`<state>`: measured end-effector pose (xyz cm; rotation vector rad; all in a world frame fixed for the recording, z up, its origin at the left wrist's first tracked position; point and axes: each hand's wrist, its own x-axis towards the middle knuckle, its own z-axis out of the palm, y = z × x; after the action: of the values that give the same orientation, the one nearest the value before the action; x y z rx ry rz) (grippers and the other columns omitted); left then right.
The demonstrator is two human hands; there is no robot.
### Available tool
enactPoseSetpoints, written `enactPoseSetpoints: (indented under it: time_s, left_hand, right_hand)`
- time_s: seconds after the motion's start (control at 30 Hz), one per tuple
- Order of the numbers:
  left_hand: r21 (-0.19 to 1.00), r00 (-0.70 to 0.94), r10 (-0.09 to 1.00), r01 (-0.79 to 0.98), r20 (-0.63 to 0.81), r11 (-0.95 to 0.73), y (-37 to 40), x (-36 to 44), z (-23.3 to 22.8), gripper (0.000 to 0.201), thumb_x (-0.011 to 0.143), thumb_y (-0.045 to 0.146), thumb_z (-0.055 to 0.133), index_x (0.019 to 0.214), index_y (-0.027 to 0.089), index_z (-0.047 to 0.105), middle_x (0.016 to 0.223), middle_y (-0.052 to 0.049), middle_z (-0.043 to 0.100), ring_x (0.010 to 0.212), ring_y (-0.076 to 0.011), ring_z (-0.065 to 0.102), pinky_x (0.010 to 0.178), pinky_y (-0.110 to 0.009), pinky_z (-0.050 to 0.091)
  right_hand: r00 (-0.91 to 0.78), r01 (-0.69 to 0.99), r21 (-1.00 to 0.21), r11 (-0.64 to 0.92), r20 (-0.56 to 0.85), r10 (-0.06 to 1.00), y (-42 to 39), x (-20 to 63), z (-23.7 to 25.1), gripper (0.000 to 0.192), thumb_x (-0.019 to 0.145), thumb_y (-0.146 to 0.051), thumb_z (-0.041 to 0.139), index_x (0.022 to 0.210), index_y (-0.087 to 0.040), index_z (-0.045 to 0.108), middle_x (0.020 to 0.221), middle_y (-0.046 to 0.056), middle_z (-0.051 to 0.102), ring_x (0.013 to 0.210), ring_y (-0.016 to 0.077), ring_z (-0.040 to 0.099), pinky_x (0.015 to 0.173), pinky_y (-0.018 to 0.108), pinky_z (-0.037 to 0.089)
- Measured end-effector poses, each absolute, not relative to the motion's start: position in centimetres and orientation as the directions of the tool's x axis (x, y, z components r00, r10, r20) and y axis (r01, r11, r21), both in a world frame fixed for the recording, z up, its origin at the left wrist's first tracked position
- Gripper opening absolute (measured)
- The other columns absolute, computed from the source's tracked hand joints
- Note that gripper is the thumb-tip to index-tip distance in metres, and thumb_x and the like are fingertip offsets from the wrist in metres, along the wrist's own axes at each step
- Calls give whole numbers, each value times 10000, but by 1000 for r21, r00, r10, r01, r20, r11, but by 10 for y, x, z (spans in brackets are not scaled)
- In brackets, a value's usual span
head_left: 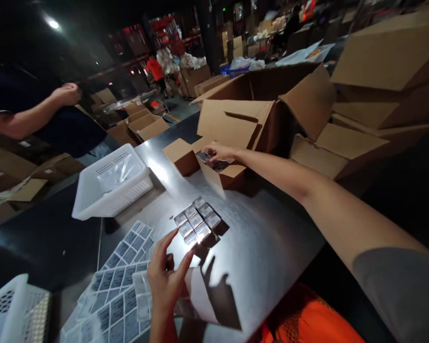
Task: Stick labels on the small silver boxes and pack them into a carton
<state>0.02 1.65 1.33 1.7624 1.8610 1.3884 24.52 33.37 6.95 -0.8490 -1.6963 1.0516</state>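
**Shiny small packs on a steel table**

Glossy film covers the small pack (214,161) that the right hand (219,152) grips at the far side of the table, inside a small open carton (186,159). The fingers close over its top. I judge the pack light and stiff, but slippery, so the short edges are the better place to hold it.

The left hand (166,281) is near the body, fingers spread and loose, and grasps nothing; its fingertips (190,255) nearly touch the block of wrapped packs (198,222), which lies just beyond it on the steel table (271,238). Label sheets (119,290) lie under and left of this hand. Farther left stands a white plastic basket (110,186). Behind the small carton stand large open cardboard boxes (257,109). A co-worker's arm (32,114) is at far left.
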Motion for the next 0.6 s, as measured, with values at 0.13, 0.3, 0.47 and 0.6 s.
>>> enactPoseSetpoints:
  time_s: [0.13,0.3,0.47,0.6]
  left_hand:
    - [728,-291,844,667,451,-160,19,2,9,429,807,488,740,1158,245,700,1165,-71,727,501,-82,471,458,-254,377]
    - [620,-412,693,782,591,-65,24,0,7,313,939,430,574,1105,193,695,1072,-88,742,641,-131,590,613,-282,464]
    - [633,-489,593,773,640,-45,27,-2,8,331,982,383,482,1171,160,639,1112,-131,733,1000,-214,685,750,-315,499]
    - [658,-479,602,745,639,-106,26,-2,8,371,1012,422,419,1178,163,628,1067,-110,742,939,-184,695,758,-295,486]
  right_hand:
    - [-366,340,-838,427,300,881,329,245,71,393,548,104,737,802,-178,637,752,-2,630,784,183,573,816,358,513]
    - [-363,446,-736,510,372,854,294,233,92,511,642,39,723,1098,-154,599,1148,127,633,1132,300,579,1019,473,470]
    - [-653,144,-689,710,473,591,178,182,75,510,782,-276,791,1236,-175,581,1213,113,630,1106,245,629,958,382,526]
    - [-843,-37,-791,610,352,406,103,156,47,501,746,-233,832,1199,-165,629,1002,62,704,930,202,679,834,322,544]
